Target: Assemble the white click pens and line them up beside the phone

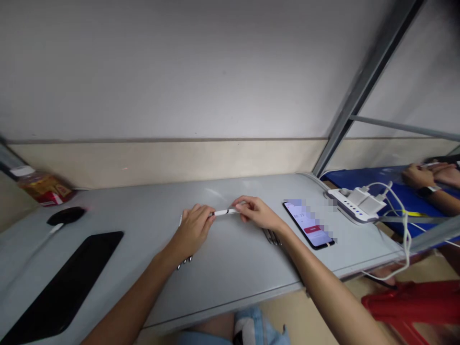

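A slim white pen [222, 212] with a dark band lies level between my two hands, just above the grey tabletop [230, 268]. The fingers of my left hand [194, 227] are closed round its left end. At the other end, my right hand [256, 212] pinches the pen between thumb and fingers. Several dark, shiny pen tips [185, 262] show beneath my left wrist. Under my right wrist lie several more slim dark items [272, 237], partly covered by the arm.
A lit phone [309, 225] and a white power strip [352, 206] with plugs and cables are at right. At left are a black mat [68, 287], a round black charger [66, 215] and a bottle [45, 188]. Another person's hands [427, 176] are at far right, above a red stool [413, 302].
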The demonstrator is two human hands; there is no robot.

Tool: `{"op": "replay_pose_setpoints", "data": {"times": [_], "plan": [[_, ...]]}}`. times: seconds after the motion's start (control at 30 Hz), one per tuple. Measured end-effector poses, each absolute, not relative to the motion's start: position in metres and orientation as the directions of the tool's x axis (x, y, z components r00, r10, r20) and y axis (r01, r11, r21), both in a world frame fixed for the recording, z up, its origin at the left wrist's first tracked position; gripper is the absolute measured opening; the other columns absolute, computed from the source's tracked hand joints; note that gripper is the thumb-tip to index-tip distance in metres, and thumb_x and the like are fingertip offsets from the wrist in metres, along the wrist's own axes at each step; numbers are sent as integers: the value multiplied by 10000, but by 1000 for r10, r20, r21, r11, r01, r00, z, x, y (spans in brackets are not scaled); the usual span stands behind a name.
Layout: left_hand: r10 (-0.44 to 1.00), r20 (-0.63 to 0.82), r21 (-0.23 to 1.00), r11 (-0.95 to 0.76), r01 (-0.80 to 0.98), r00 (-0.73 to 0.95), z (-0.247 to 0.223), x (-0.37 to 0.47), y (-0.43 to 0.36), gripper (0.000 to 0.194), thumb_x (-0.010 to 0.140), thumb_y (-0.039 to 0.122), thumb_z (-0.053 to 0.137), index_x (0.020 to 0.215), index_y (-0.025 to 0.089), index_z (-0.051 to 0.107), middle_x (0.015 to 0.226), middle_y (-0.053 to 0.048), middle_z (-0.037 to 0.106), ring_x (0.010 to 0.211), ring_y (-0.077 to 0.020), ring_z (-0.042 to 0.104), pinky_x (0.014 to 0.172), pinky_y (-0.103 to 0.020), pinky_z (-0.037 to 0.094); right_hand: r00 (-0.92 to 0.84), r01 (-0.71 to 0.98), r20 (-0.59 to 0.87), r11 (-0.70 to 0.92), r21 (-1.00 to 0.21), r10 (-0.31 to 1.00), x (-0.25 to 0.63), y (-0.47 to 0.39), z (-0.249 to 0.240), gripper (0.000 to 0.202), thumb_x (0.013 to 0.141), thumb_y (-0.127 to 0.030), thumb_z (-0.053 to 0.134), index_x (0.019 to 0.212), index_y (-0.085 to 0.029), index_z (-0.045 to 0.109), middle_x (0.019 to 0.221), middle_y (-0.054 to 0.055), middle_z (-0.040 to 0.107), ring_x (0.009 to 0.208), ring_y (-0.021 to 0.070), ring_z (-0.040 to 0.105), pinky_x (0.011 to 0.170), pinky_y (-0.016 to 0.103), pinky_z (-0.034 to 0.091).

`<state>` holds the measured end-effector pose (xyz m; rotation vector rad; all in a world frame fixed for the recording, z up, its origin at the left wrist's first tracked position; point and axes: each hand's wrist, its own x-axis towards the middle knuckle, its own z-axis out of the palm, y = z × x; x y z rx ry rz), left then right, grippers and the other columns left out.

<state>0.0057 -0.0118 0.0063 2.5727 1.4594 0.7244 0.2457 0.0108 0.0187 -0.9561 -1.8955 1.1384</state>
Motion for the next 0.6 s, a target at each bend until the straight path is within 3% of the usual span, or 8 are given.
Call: {"op": "replay_pose_setpoints", "data": {"times": [0.1,0.23,0.37,0.5,0.6], "plan": [[839,350,303,-522,797,416,6,5,-12,241,994,321,334,987,208,546,924,-22,622,898,-195,508,806,-357,299,-503,223,179,327,-919,846,248,11,19,301,842,-427,632,981,-160,638,629,-35,533,577,103,459,560,221,347],[837,335,296,-529,795,433,7,5,-12,254,1000,322,312,990,212,542,934,-23,617,915,-198,505,811,-360,300,-467,337,128,310,-889,875,248,13,16,461,946,-507,410,772,-145,636,542,-24,496,512,102,430,547,238,343],[841,323,301,-527,795,435,8,5,-12,258,1003,319,302,1004,213,538,945,-21,608,927,-195,500,820,-362,301,-477,274,213,375,-886,852,248,12,15,339,819,-447,657,1026,-181,621,669,-36,531,592,104,469,566,220,357],[840,320,303,-529,792,438,8,6,-12,264,1005,318,296,1011,214,538,951,-22,608,930,-194,499,825,-364,303,-502,334,134,335,-881,855,249,12,15,385,934,-487,452,844,-159,632,577,-23,505,532,107,443,544,237,347],[842,313,305,-528,793,440,8,6,-13,265,1005,318,296,1015,212,538,957,-26,611,936,-196,499,831,-367,303,-486,325,175,363,-873,856,248,11,16,315,868,-475,577,951,-175,625,634,-30,519,566,107,452,552,228,344]]}}
